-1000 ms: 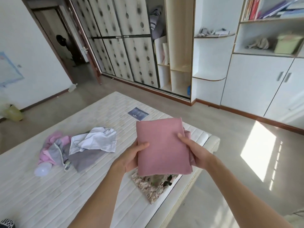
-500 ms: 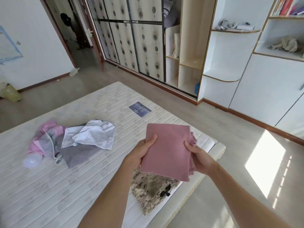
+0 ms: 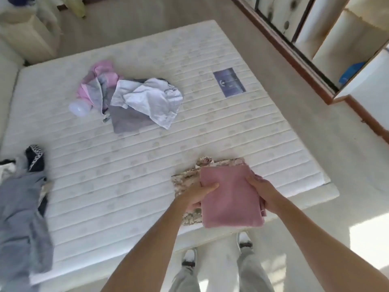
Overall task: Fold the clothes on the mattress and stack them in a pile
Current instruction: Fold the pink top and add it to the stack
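Both hands clamp the folded pink cloth (image 3: pixel 230 199), left hand (image 3: pixel 196 194) and right hand (image 3: pixel 264 191) pinching opposite edges, over the camouflage garment (image 3: pixel 189 178) at the mattress (image 3: pixel 126 169) near edge.

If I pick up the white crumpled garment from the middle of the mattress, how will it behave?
The white garment will probably be floppy: it lies in loose wrinkles with no shape of its own. It looks thin, so likely light. It overlaps the grey cloth beneath, so lifting may drag that piece slightly.
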